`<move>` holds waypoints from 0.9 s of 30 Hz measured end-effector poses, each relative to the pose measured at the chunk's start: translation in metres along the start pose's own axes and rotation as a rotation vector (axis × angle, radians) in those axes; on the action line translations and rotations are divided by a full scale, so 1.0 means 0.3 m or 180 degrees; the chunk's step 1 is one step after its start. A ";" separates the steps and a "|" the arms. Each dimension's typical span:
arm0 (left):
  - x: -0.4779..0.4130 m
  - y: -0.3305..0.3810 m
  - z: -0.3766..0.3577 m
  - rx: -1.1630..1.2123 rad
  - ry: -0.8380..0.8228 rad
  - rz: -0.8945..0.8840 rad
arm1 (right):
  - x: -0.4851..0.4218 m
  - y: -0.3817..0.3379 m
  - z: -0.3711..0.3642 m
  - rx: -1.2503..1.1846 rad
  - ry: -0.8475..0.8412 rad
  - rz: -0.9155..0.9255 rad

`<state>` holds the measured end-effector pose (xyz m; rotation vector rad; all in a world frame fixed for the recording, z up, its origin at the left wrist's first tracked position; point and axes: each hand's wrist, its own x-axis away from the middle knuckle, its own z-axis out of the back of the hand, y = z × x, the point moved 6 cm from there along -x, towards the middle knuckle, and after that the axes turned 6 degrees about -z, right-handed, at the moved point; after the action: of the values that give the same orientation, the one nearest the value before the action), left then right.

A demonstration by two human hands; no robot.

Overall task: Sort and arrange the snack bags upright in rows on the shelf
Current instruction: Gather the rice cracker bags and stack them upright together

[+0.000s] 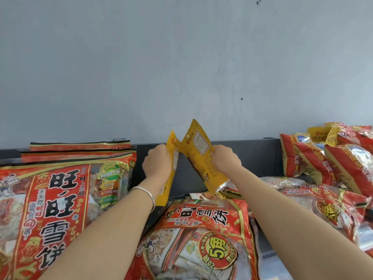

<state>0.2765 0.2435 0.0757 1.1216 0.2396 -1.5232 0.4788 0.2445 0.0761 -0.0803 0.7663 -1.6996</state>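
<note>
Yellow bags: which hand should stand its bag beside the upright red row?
Left, likely: left hand holds the steeper yellow bag beside the red row; right hand holds the tilted yellow bag farther off.

Your shelf [252, 158]: dark grey, low back rail. Left side, big red bags [50, 209] stand upright, one behind another (fronts facing you). Centre, one red bag [201, 239] lies flat. Right, another flat bag [323, 209]. Far right, small red-and-yellow bags [323, 158] lean in a heap.
</note>
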 end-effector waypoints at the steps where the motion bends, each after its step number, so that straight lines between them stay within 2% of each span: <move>1: 0.000 0.015 0.002 0.0220 0.0052 0.0138 | 0.007 -0.005 -0.011 -0.0242 -0.0097 -0.0056; 4: 0.020 0.069 -0.029 0.0896 -0.0060 0.0370 | 0.036 -0.008 -0.057 -0.1343 -0.0456 -0.0364; 6: 0.047 0.119 -0.077 0.1458 -0.0482 0.0263 | 0.062 0.003 -0.100 -0.2134 -0.0773 -0.0674; 9: 0.097 0.162 -0.149 0.2136 -0.1285 0.0332 | 0.101 0.023 -0.133 -0.2671 -0.1115 -0.0969; 12: 0.130 0.128 -0.203 0.2368 -0.1627 0.0601 | 0.104 0.054 -0.150 -0.2721 -0.1302 -0.1285; 16: 0.164 0.080 -0.240 0.2443 -0.1868 0.0709 | 0.087 0.074 -0.148 -0.2226 -0.0886 -0.1353; 19: 0.175 0.089 -0.251 0.2482 -0.2040 0.0566 | 0.066 0.102 -0.169 -0.1939 -0.0685 -0.1512; 24: 0.141 0.084 -0.243 0.2106 -0.1705 0.0205 | 0.044 0.121 -0.184 -0.2307 -0.0570 -0.1472; 27: 0.117 0.092 -0.258 0.1782 -0.1705 0.0108 | 0.041 0.144 -0.172 -0.2545 -0.0446 -0.1626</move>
<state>0.3436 0.2653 0.0212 1.0758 -0.6008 -1.8522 0.4891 0.2531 0.0089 -1.0068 1.3566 -1.7198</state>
